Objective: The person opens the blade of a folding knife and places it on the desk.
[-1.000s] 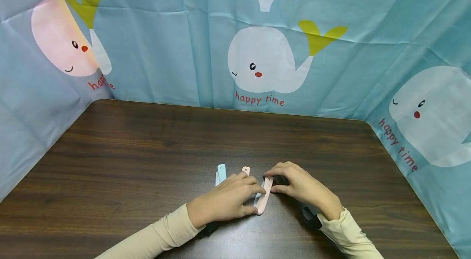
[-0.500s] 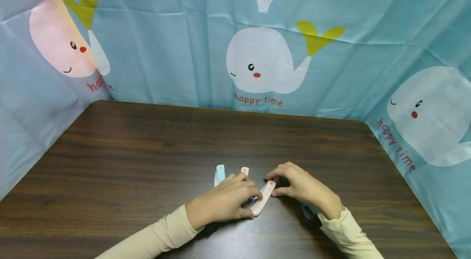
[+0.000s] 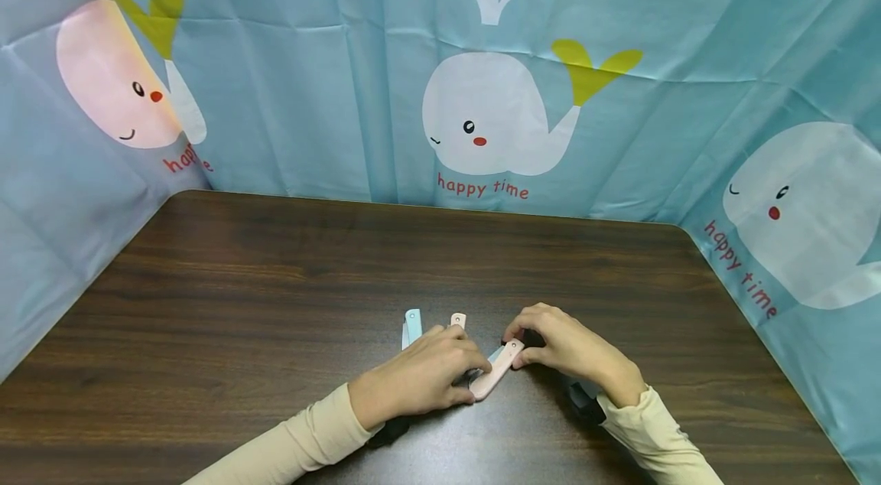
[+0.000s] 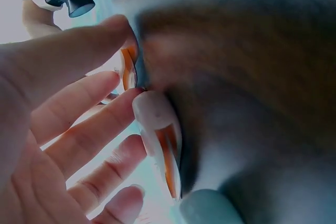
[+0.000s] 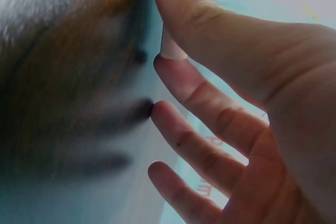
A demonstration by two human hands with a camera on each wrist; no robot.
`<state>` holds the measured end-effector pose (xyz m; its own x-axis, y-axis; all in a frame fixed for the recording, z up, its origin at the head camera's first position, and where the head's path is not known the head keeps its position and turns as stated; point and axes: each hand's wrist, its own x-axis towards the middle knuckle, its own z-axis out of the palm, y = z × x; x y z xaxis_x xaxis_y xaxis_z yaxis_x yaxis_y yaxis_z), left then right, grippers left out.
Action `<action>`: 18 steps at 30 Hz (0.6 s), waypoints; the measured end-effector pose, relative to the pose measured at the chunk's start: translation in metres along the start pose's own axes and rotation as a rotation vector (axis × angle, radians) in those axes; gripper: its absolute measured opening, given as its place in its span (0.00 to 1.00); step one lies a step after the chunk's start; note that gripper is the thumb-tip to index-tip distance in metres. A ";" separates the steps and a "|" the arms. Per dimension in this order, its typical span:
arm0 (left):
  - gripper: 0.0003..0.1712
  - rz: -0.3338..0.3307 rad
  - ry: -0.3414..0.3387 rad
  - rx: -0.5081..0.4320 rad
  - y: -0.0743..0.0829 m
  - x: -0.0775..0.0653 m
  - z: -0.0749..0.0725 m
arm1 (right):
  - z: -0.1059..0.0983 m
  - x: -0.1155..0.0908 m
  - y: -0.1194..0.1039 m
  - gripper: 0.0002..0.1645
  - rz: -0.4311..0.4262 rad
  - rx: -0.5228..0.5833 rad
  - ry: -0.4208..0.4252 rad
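Observation:
A pale pink folding knife lies slanted on the table, its light blade partly out beside the handle. My left hand pinches its near end between thumb and forefinger. At the far end, thumb and forefinger of my right hand grip the handle tip; that white tip shows between them in the right wrist view. Partly covered by my left hand are another pink folding knife and a light blue one. In the left wrist view the second pink knife lies by the middle fingertip, the blue one lower down.
A dark wood-grain table carries everything. Behind it and along both sides hangs a blue curtain with whale prints. A dark camera mount sits on my right wrist.
The held pink knife has turned clockwise, its far end shifting right with my right fingers. Its near end has slid slightly left. The other two knives stay where they were.

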<state>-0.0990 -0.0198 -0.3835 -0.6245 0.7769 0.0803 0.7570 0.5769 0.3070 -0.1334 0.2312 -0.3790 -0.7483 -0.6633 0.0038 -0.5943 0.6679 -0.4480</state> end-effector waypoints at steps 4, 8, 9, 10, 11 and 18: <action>0.19 0.017 0.010 -0.034 -0.001 0.000 -0.001 | -0.002 0.000 0.002 0.15 -0.026 0.017 0.019; 0.18 0.018 0.031 -0.132 -0.004 0.001 -0.003 | -0.005 -0.001 0.004 0.16 -0.041 0.017 0.064; 0.18 0.016 0.036 -0.161 -0.004 0.001 -0.003 | -0.006 -0.001 0.004 0.17 -0.041 0.018 0.080; 0.18 0.011 0.044 -0.191 -0.005 0.001 -0.005 | -0.006 -0.001 0.004 0.16 -0.038 0.017 0.098; 0.18 0.006 0.053 -0.233 -0.005 0.001 -0.006 | -0.008 -0.002 0.003 0.17 -0.028 0.018 0.114; 0.18 0.002 0.109 -0.468 -0.013 0.002 -0.015 | -0.012 -0.003 0.000 0.19 -0.006 0.037 0.247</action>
<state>-0.1131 -0.0292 -0.3731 -0.6589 0.7322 0.1724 0.6058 0.3807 0.6986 -0.1350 0.2373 -0.3689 -0.7970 -0.5613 0.2231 -0.5910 0.6487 -0.4795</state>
